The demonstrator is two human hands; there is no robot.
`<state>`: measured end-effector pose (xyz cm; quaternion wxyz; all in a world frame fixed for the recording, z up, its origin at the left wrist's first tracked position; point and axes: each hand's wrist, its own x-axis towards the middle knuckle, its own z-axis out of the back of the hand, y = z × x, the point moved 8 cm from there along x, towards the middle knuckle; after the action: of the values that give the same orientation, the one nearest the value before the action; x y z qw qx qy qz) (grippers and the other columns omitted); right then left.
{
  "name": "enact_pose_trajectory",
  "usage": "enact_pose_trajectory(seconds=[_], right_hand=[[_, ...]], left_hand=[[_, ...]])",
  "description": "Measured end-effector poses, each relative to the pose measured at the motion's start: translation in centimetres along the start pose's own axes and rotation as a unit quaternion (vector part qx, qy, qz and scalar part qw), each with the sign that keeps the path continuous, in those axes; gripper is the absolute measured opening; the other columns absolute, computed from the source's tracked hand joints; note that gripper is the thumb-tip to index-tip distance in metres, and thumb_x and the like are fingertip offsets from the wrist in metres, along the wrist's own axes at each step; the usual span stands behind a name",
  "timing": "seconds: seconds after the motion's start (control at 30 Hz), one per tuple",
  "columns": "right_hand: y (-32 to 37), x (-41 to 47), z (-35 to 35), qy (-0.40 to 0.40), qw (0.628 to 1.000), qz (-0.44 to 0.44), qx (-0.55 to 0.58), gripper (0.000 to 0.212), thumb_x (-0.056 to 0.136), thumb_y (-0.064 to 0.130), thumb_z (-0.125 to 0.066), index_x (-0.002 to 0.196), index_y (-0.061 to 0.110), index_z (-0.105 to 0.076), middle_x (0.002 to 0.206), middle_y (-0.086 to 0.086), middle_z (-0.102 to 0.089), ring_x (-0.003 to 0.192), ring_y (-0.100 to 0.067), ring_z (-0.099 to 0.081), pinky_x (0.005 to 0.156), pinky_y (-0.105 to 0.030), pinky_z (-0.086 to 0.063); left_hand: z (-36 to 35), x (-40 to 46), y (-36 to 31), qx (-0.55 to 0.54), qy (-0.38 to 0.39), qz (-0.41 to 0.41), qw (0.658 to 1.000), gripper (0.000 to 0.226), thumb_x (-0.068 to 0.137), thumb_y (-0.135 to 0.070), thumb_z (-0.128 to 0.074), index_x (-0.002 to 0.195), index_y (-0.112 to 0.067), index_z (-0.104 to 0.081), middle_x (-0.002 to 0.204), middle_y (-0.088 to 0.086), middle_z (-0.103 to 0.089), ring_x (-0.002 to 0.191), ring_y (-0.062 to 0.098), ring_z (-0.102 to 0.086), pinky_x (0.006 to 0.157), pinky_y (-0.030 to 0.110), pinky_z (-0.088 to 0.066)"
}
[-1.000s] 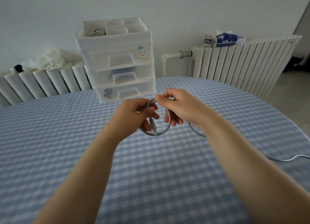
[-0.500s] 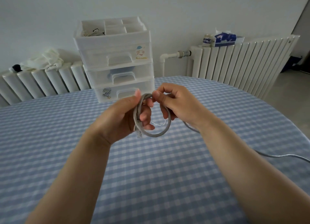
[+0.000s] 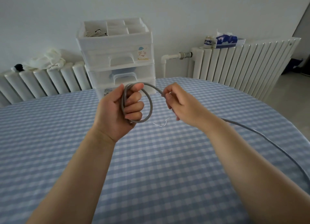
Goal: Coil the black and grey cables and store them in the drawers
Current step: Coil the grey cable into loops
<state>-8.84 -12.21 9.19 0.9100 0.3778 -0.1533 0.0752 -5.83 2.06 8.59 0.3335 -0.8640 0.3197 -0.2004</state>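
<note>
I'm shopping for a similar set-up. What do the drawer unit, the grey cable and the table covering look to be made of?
Drawer unit: probably translucent white plastic, glossy; contents show dimly through the fronts.
Grey cable: seemingly a matte rubber or PVC jacket; it bends into smooth loops in the left hand.
Table covering: likely woven cloth with a blue-white check, matte, no glare.

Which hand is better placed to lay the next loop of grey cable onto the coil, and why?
Right hand: it pinches the grey cable feeding from the loose length, while the left hand grips the coil.
</note>
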Motion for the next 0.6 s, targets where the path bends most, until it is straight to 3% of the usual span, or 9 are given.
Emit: enact_pose_trajectory(seconds=[0.1,0.17,0.27,0.37,0.47,0.6], right_hand=[[0.4,-0.1,-0.8,-0.002,0.99,0.022,-0.138,0.018,0.104,0.034,-0.031,0.115,0.025,-0.041,0.069,0.003,-0.056,0.054,-0.015,-0.051,0.051,-0.034,-0.04],[0.2,-0.2,-1.1,0.0,0.975,0.018,-0.22,0.022,0.104,0.036,-0.03,0.117,0.022,-0.04,0.062,0.008,-0.051,0.05,-0.011,-0.049,0.048,-0.029,-0.035],[0.4,-0.4,-0.8,-0.032,0.966,0.019,-0.254,0.025,0.103,0.038,-0.035,0.119,0.02,-0.04,0.071,0.01,-0.058,0.055,-0.013,-0.054,0.054,-0.033,-0.046],[1.5,-0.7,-0.7,-0.082,0.957,0.06,-0.27,0.02,0.102,0.033,-0.042,0.114,0.019,-0.049,0.094,0.008,-0.066,0.069,-0.018,-0.062,0.062,-0.036,-0.051],[2.5,-1.0,-2.6,-0.035,0.938,0.087,-0.333,0.014,0.1,0.022,-0.045,0.11,0.02,-0.055,0.092,0.005,-0.068,0.072,-0.02,-0.063,0.062,-0.037,-0.051],[5.2,-2.0,-5.1,0.01,0.913,0.161,-0.375,0.017,0.094,0.01,-0.051,0.105,0.021,-0.059,0.082,0.006,-0.064,0.077,-0.016,-0.055,0.065,-0.029,-0.036]], left_hand=[[0.1,-0.2,-0.7,0.042,-0.058,-0.047,0.996,0.036,0.096,-0.027,-0.034,0.093,-0.011,-0.067,0.07,-0.005,-0.049,0.04,0.003,-0.023,0.035,0.013,-0.017],[0.0,-0.5,-1.6,0.053,-0.077,-0.078,0.993,0.034,0.097,-0.027,-0.034,0.097,-0.013,-0.065,0.094,-0.003,-0.065,0.04,0.002,-0.022,0.036,0.013,-0.017],[0.7,-1.1,-3.6,0.048,-0.104,-0.139,0.984,0.029,0.094,-0.025,-0.036,0.096,-0.014,-0.063,0.125,0.002,-0.064,0.042,0.004,-0.02,0.039,0.014,-0.018],[1.7,-1.6,-4.9,0.027,-0.138,-0.185,0.973,0.034,0.098,-0.02,-0.031,0.09,-0.015,-0.063,0.126,0.001,-0.063,0.042,0.004,-0.024,0.04,0.015,-0.022],[1.9,-1.7,-4.7,0.052,-0.162,-0.194,0.966,0.034,0.101,-0.025,-0.03,0.1,-0.015,-0.063,0.126,0.0,-0.063,0.044,0.004,-0.029,0.042,0.017,-0.028],[0.3,-1.7,-3.6,0.273,-0.183,-0.196,0.924,0.04,0.105,-0.034,-0.024,0.096,-0.014,-0.058,0.128,-0.004,-0.062,0.057,0.009,-0.054,0.051,0.022,-0.043]])
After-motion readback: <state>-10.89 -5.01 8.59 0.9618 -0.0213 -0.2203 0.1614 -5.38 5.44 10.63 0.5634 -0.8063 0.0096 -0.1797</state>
